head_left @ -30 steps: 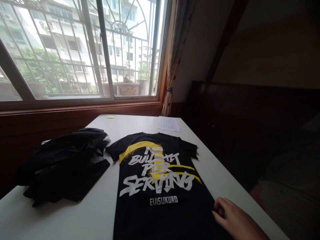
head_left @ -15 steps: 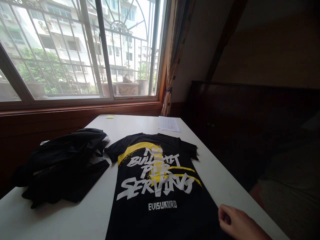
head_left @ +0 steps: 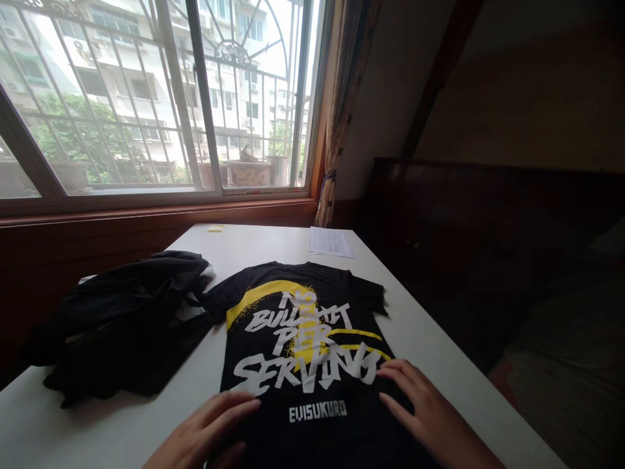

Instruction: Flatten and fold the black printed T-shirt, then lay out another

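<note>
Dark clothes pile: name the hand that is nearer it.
Left. The left hand is at the left edge of the black shirt, right of the pile; the right hand is at its right edge, farther away.

A single head camera is looking forward and down along the white table [head_left: 263, 241]; it is facing the window [head_left: 249, 124] beyond the far edge, which is filling the upper left; the near part of the black T-shirt [head_left: 312, 378] is sitting closest, running off the bottom, with the left hand [head_left: 208, 426] and right hand [head_left: 422, 407] entering there.
</note>
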